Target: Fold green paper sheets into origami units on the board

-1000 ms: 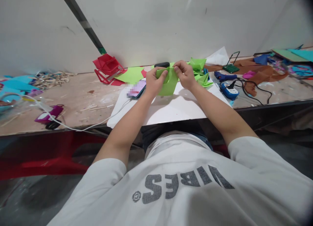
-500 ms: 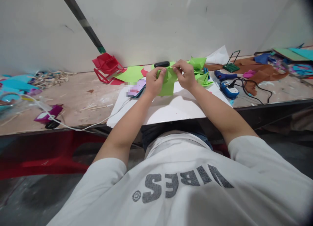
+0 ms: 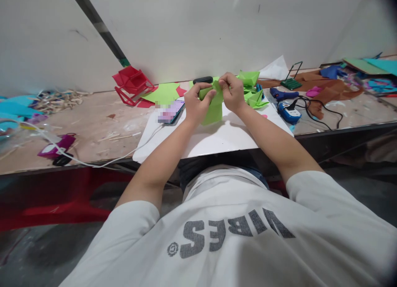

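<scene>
A piece of lime-green paper is held up between both hands above a white board. My left hand is closed on its left side, the fingers curled over the upper part and the thumb pressing the front. My right hand pinches the upper right edge between thumb and fingers. The paper's upper part looks bent over, while its lower part hangs flat. Just behind my left hand lies a black oblong object. Folded green paper shapes lie close to the right of my right hand.
The white board rests on the table. A phone with a white cable lies left of my hands. Farther left stands a red paper model. To the right are a blue glue gun, a blue socket block and a green stand.
My left fingers have curled further over the paper's top, and the paper has tilted. My right hand still pinches its upper edge. The whole view has shifted slightly.
</scene>
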### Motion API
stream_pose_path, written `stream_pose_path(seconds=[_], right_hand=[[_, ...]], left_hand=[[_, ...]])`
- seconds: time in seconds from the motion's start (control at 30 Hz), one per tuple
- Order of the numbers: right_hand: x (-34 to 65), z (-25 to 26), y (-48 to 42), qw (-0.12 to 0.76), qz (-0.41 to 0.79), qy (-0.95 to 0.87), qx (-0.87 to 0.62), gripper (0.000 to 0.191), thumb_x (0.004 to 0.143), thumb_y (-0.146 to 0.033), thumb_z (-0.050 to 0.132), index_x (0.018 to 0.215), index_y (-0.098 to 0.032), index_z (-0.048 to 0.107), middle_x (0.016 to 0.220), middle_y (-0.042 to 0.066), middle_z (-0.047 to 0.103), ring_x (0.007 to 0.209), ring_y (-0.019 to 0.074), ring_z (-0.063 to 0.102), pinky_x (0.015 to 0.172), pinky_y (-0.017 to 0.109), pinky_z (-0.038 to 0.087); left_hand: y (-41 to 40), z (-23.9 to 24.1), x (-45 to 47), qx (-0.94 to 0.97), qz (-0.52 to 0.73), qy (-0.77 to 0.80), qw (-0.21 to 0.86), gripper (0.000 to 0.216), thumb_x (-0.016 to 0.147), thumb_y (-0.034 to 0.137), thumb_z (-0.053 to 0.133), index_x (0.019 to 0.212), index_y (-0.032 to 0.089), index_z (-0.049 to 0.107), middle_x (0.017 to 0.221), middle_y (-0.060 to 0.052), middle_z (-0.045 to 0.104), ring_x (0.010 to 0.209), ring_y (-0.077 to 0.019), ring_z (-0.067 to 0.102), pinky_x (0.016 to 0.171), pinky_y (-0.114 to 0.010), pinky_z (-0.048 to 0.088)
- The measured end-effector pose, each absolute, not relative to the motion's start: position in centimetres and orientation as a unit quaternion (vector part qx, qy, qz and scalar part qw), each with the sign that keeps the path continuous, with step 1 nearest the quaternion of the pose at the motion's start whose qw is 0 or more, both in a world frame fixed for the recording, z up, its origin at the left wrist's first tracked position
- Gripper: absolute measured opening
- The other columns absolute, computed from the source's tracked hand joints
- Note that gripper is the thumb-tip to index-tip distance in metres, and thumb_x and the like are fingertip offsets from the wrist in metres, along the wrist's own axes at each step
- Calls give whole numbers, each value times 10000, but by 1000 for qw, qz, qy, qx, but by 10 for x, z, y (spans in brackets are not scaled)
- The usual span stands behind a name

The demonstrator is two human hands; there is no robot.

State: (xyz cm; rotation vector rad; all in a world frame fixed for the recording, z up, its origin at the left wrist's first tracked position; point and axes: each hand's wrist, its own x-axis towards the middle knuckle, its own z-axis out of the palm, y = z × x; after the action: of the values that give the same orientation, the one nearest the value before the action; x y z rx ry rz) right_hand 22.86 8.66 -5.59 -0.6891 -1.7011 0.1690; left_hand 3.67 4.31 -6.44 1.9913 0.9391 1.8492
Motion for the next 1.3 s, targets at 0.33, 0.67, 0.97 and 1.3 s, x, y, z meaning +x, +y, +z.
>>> stream_pose_path(seconds=[0.33,0.67,0.97,1.3], right_hand=[[230,-55,81,569,34,-769,-290,804,1163,-960,257,1017,-306,701,1031,98,816,978,286,733,1000,520,641],[231,-55,88,610,37,-731,-302,814,1174,-941,373,1131,-251,803,1001,83,827,891,258,736,905,463,663],[234,-56,106,610,281,-676,-304,976,854,-1217,510,973,-268,703,856,27,712,747,175,619,664,370,558],[235,-62,110,611,277,-686,-280,828,874,-1114,667,848,-292,581,746,-32,552,701,142,470,649,357,499]], left_hand=[[56,-64,33,698,624,322,143,629,874,825,986,1088,260,808,1092,-82,887,1189,-331,844,1055,-478,698],[78,-79,27,703,606,329,175,880,770,947,978,1257,244,769,1273,-103,858,1241,-358,848,1056,-512,717],[93,-82,13,681,619,335,200,886,756,907,1013,1262,228,753,1311,-124,836,1171,-343,865,1033,-508,740],[93,-83,9,713,591,331,181,788,855,838,982,1318,245,749,1300,-125,823,1202,-337,839,1046,-498,721]])
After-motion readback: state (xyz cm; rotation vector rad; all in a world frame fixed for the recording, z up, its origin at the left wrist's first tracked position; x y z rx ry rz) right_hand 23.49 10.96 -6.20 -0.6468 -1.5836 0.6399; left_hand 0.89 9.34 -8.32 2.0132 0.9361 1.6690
